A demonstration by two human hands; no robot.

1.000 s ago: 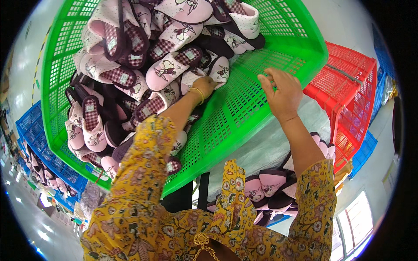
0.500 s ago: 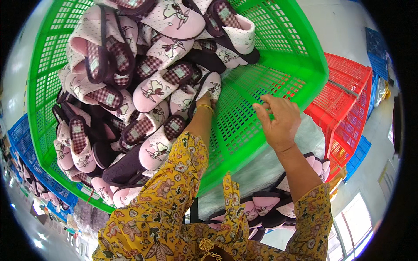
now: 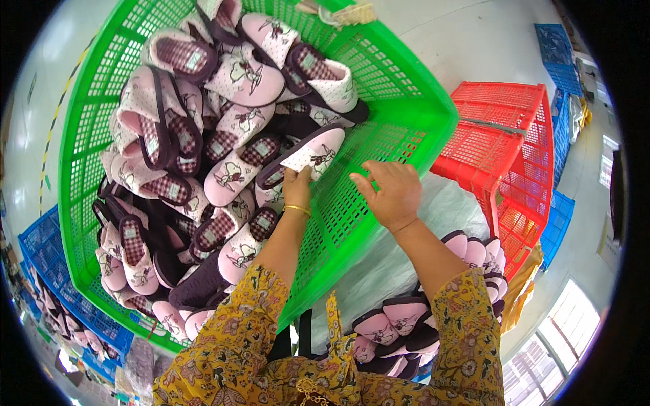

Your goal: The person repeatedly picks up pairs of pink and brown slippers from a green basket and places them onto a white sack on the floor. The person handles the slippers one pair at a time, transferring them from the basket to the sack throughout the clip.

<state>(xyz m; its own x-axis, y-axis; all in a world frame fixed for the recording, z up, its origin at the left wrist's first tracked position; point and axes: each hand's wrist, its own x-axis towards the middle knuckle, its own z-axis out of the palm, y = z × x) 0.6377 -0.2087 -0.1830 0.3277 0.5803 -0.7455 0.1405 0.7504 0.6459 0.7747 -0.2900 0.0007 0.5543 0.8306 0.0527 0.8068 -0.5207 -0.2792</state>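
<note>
My left hand (image 3: 298,189) is closed on the side of a slipper (image 3: 318,152), pink and dotted white with a cartoon dog print and dark edging. That slipper is tilted above the others at the right of the heap. My right hand (image 3: 393,196) is by the near right rim of the green basket (image 3: 338,203), its thumb and fingers apart and nothing in it. Inside the basket, a heap of similar slippers (image 3: 230,177) with dark checked insoles fills the left and middle, lying at many angles.
Red crates (image 3: 497,111) stand to the right of the basket, with blue crates (image 3: 558,61) beyond. Below my right forearm more slippers (image 3: 399,314) lie beside a sheet of clear plastic (image 3: 365,281). A blue crate (image 3: 61,257) is at the left.
My left hand has lifted the slipper up out of the heap, so more of it shows. My right hand has come left toward it. The whole view has shifted somewhat.
</note>
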